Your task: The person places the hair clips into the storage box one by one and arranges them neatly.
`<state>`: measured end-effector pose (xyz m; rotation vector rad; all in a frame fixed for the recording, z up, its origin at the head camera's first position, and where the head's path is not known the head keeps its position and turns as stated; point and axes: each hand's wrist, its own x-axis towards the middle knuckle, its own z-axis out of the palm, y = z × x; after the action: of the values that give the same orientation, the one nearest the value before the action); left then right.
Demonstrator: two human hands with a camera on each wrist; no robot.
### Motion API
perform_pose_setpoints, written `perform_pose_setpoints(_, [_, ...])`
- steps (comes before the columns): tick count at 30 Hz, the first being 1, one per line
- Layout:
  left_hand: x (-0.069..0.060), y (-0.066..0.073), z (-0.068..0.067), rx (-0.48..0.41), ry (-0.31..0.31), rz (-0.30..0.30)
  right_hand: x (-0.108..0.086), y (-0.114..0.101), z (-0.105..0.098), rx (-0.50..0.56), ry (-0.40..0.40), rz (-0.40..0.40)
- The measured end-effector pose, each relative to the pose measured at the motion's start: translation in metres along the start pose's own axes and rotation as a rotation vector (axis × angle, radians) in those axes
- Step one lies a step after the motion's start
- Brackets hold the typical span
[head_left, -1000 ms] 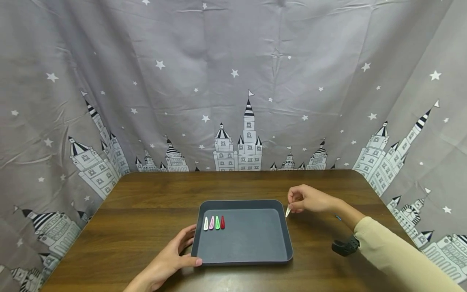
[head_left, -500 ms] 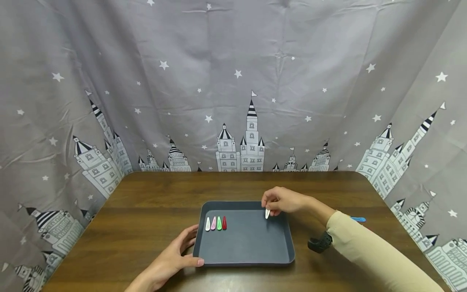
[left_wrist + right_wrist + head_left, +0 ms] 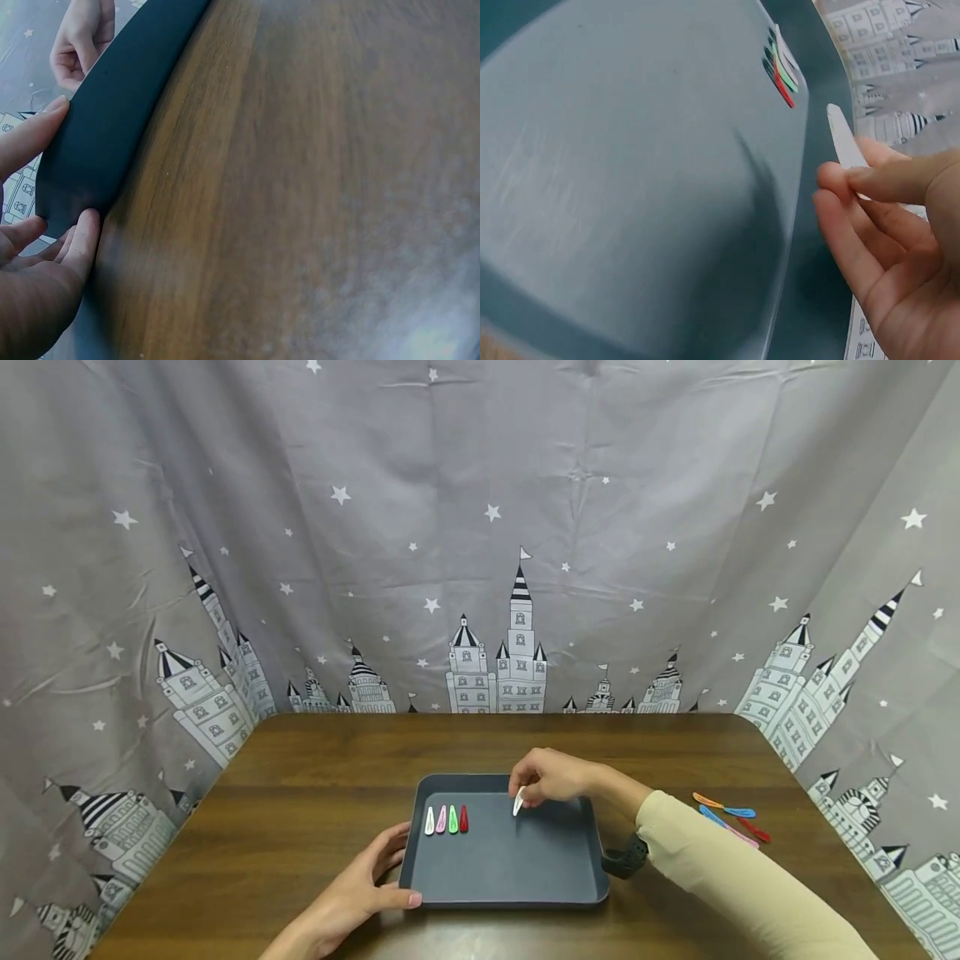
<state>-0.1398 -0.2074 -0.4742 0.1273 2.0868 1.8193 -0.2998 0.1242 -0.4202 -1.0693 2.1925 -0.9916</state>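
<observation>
A dark grey tray [image 3: 525, 868] stands on the wooden table. Inside it at the left, a white hair clip [image 3: 430, 821], a pink hair clip [image 3: 442, 819], a green hair clip [image 3: 453, 819] and a red hair clip [image 3: 464, 819] lie side by side in a row. My left hand [image 3: 367, 881] holds the tray's near left corner, thumb at the front wall and fingers along the left side. Above the tray's back half, my right hand [image 3: 551, 777] pinches another white hair clip [image 3: 841, 135] between thumb and fingertips, its end pointing out free.
Right of the tray lies a loose pile of hair clips: an orange one [image 3: 707, 800], blue ones [image 3: 740, 812], a red one [image 3: 753, 829] and a pink one [image 3: 742, 837]. A grey castle-print curtain [image 3: 480, 568] hangs behind the table [image 3: 322, 760].
My right hand has moved left with the white hair clip, from beyond the tray's right rim to above the tray. The pile at the right has come into view. My left hand stays put.
</observation>
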Motion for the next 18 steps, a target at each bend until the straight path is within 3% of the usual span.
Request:
perform_pose_setpoints(5, [-0.001, -0.001, 0.001, -0.005, 0.005, -0.009, 0.012, -0.001, 0.008, -0.099, 0.011, -0.03])
perform_pose_setpoints(18, [-0.001, -0.003, 0.0, -0.01, 0.001, 0.008, 0.033, -0.015, 0.029, -0.202, 0.011, -0.04])
